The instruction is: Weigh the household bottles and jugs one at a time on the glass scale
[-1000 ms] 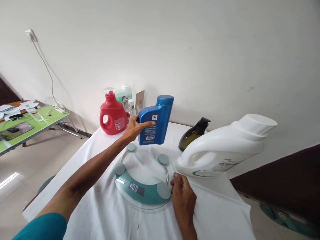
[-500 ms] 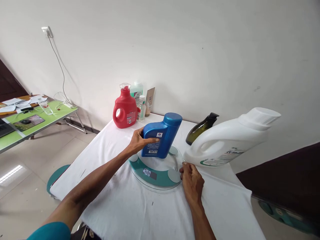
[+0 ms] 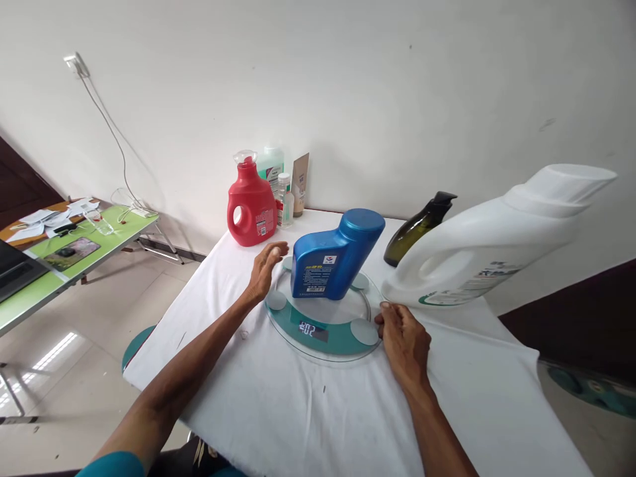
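Observation:
A blue jerrycan-style bottle point(image 3: 322, 268) with a round cap stands on a round glass scale point(image 3: 303, 334). The scale has a teal band, and its lit display point(image 3: 309, 330) shows digits that look like 02. Just left of the bottle is my left hand point(image 3: 263, 271), its fingers stretched out and holding nothing. My right hand point(image 3: 405, 338) has its fingers curled at the right rim of the scale, closed against it. Right behind that hand is a large white handled detergent jug point(image 3: 477, 245).
A red handled jug point(image 3: 251, 205), a clear small bottle point(image 3: 285, 202), a green-liquid bottle point(image 3: 271, 162) and a brown tube point(image 3: 300, 185) stand by the wall. A dark green pump bottle point(image 3: 420, 228) is behind the white jug. Left is a green table point(image 3: 119, 232) with papers and a laptop.
My left hand has let go of the blue bottle and drawn away to its left. The display digits have changed. My right hand stays at the scale's rim. The view has shifted slightly.

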The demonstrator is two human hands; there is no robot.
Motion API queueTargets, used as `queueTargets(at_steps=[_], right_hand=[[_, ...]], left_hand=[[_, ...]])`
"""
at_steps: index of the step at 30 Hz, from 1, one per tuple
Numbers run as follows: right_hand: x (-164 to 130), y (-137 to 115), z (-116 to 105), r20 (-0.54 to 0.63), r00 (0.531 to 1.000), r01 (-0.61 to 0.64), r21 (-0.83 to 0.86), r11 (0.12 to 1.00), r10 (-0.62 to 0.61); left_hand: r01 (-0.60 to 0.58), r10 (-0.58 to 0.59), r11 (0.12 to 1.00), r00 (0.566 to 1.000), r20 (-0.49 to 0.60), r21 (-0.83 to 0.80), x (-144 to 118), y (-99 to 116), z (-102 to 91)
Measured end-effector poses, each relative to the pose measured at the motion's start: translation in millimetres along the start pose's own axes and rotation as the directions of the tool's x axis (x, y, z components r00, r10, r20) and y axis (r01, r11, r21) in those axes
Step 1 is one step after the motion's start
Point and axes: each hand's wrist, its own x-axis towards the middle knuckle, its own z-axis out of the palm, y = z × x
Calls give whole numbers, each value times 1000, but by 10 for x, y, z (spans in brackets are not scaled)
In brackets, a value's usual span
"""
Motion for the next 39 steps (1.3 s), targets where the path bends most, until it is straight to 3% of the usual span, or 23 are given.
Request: queueTargets(at_steps=[3, 5, 14, 39], right_hand=[[0, -9, 1, -2, 1000, -13, -7, 1000, 13], [4, 1, 6, -8, 1000, -7, -15, 1000, 7], [-14, 9, 6, -8, 1000, 30, -20, 999, -31], [8, 62, 15, -1, 999, 49, -24, 999, -49]], left_hand=[[82, -65, 994, 976, -206, 73, -38, -253, -196], [124, -93, 987, 960, -263, 106, -62, -368, -269], [109, -76, 954, 989, -126, 279, -59, -434, -259], [132, -96, 945, 986, -135, 298, -39, -452, -263]])
